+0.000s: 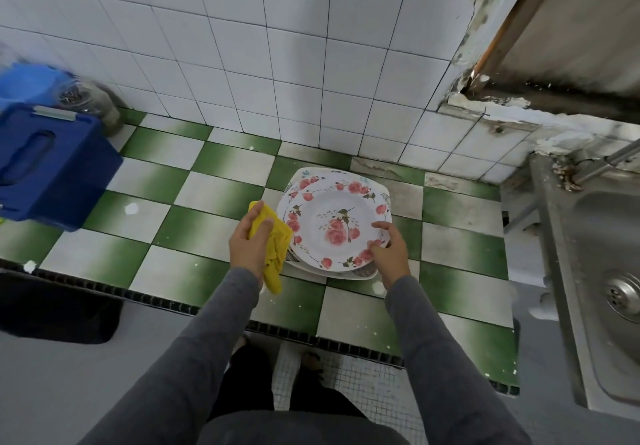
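A white plate with pink roses (332, 216) lies on top of a stack of plates (363, 273) on the green and white tiled counter (180, 223). My right hand (386, 249) grips the top plate's near right rim, thumb on its face. My left hand (247, 240) holds a bunched yellow cloth (273, 247) just left of the stack, and the cloth touches the plate's left edge and hangs down towards me.
A blue plastic box (52, 167) stands at the left of the counter with a glass jar (86, 98) behind it. A steel sink (599, 282) with a drain is at the right. A white tiled wall (277, 63) backs the counter.
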`<action>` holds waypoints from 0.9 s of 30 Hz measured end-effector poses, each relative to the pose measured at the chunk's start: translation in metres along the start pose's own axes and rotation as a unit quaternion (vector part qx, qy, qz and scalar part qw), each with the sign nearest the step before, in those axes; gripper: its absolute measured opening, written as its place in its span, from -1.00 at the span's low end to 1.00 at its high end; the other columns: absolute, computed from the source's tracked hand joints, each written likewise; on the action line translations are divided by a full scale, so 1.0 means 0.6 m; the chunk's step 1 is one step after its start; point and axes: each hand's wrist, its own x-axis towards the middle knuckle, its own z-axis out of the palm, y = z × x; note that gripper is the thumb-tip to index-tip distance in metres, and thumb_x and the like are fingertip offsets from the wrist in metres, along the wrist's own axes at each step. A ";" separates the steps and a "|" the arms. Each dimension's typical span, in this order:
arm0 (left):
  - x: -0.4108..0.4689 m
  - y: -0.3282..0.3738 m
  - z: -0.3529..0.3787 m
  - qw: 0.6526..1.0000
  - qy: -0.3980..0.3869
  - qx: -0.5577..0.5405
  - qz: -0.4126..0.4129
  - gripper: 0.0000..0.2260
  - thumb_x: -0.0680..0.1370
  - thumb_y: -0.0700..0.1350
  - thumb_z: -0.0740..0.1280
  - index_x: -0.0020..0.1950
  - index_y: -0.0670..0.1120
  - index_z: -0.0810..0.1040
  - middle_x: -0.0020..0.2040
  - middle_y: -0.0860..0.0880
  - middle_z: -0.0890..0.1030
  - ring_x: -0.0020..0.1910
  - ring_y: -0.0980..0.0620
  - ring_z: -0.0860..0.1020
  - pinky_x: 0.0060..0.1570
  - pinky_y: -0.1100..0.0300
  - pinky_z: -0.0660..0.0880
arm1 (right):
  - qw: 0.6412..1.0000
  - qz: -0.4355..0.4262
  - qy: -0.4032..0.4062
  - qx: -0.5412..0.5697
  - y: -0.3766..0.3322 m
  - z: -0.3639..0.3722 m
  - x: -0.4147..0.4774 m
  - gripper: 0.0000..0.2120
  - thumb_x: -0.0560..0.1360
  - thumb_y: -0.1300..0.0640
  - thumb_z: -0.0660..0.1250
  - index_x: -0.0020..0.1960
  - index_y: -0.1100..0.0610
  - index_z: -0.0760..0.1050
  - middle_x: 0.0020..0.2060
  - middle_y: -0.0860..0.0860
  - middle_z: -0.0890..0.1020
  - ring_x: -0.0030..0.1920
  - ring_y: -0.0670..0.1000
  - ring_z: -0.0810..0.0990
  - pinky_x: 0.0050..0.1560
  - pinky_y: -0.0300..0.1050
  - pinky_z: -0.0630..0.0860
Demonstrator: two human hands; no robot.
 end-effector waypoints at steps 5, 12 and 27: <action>0.002 0.003 -0.001 1.000 -0.016 -0.005 0.003 -0.68 0.62 -0.16 0.33 0.36 0.09 0.53 0.33 -0.03 0.44 0.10 0.02 0.53 -0.11 0.22 0.56 | 0.998 0.020 -0.040 0.053 0.004 -0.009 -0.009 -0.45 0.58 0.46 0.17 0.36 -0.09 0.47 0.31 0.05 0.48 0.22 0.07 0.55 -0.16 -0.18 0.65; 0.007 0.005 -0.003 0.999 -0.039 -0.006 -0.001 -0.68 0.62 -0.17 0.33 0.36 0.07 0.53 0.28 -0.04 0.48 0.05 0.04 0.56 -0.13 0.22 0.62 | 0.994 0.038 -0.053 0.087 0.004 -0.016 -0.025 -0.44 0.59 0.46 0.14 0.49 0.01 0.36 0.19 -0.02 0.49 0.12 0.00 0.57 -0.07 -0.15 0.64; 0.025 0.006 -0.011 0.999 -0.047 -0.007 0.011 -0.68 0.61 -0.16 0.35 0.34 0.10 0.55 0.35 -0.04 0.46 0.25 -0.10 0.51 0.25 -0.09 0.53 | 0.984 -0.016 0.064 0.165 0.017 0.007 -0.056 -0.69 0.68 0.24 0.13 0.30 -0.09 0.44 0.10 -0.05 0.59 0.00 0.03 0.65 -0.25 -0.12 0.61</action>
